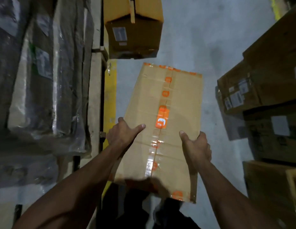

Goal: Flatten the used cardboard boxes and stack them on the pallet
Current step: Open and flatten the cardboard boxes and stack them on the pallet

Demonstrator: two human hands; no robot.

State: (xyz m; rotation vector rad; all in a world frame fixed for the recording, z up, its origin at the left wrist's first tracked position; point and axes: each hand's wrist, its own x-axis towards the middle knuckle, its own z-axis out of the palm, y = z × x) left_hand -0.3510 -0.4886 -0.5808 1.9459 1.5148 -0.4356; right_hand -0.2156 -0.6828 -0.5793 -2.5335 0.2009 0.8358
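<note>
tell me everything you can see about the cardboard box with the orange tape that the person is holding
The cardboard box is plain brown corrugated board, long and rectangular, not yet flattened. Its top seam is closed by a strip of clear glossy tape printed with orange logos, with more orange tape along the far and near edges. It is held above the grey floor, long axis pointing away from the person, tilted slightly. The left hand grips its left edge and the right hand its right edge, thumbs lying on top.

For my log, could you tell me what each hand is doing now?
Left hand: grips the taped box.
Right hand: grips the same box's other side.
</note>
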